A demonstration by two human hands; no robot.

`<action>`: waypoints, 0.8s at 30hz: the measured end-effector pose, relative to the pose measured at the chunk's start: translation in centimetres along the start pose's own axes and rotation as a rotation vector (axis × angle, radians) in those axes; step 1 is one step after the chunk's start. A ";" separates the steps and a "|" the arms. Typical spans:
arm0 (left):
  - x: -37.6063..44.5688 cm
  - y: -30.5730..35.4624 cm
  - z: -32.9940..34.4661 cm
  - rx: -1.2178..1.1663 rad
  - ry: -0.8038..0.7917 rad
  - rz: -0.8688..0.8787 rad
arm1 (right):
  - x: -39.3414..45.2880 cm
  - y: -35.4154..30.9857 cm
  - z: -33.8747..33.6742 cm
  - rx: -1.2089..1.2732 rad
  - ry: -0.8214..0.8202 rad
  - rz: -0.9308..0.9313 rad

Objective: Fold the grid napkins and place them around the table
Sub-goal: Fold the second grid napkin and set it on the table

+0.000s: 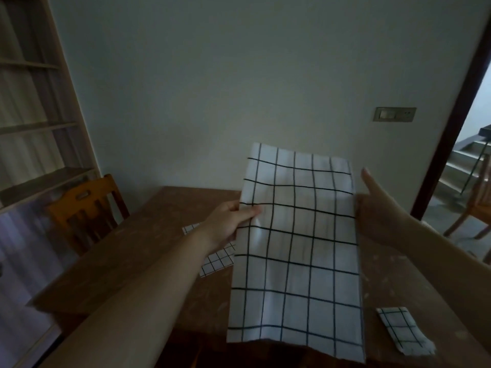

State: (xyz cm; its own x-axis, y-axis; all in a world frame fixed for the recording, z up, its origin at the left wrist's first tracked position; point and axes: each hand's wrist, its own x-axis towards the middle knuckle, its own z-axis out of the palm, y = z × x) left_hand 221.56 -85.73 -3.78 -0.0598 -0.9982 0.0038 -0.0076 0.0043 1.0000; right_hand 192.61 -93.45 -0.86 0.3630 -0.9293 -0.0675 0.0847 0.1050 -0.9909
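A white napkin with a dark grid (297, 248) hangs in the air over the wooden table (138, 251), folded into a long vertical strip. My left hand (228, 221) pinches its left edge with thumb on the front. My right hand (377, 208) holds the right edge, fingers hidden behind the cloth and thumb sticking up. A small folded grid napkin (401, 330) lies on the table at the near right. Another grid napkin (215, 258) lies flat on the table, partly hidden behind my left arm and the held cloth.
A wooden chair (85, 208) stands at the table's left side under a shelf unit (34, 115). Behind the table is a plain wall with a switch plate (394, 114). At the right an open doorway shows another chair (475, 208) and stairs.
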 end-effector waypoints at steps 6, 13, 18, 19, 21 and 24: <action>-0.4 -0.6 -0.8 0.119 0.084 -0.073 | -0.8 4.4 0.9 -0.426 -0.061 -0.006; -1.2 -1.4 -1.4 0.161 -0.066 -0.195 | -1.1 4.0 0.2 -0.492 -0.033 -0.105; -0.7 -1.6 -1.3 0.060 0.055 -0.117 | -1.4 2.7 0.2 -0.496 -0.040 -0.196; -0.6 -1.6 -1.3 0.044 0.074 -0.108 | -1.5 2.4 0.2 -0.513 -0.064 -0.230; -0.4 -1.4 -1.2 0.016 0.096 -0.097 | -1.7 1.9 0.4 -0.557 -0.099 -0.317; 0.0 -1.3 -1.4 -0.078 0.130 -0.092 | -2.0 0.9 0.0 -0.638 -0.133 -0.388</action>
State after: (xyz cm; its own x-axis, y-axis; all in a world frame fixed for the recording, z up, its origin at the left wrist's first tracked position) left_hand 222.99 -85.81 -5.07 0.0672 -0.9935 -0.0915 0.0702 -0.0868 0.9937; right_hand 192.00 -91.49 -1.57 0.5285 -0.8032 0.2747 -0.3095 -0.4837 -0.8187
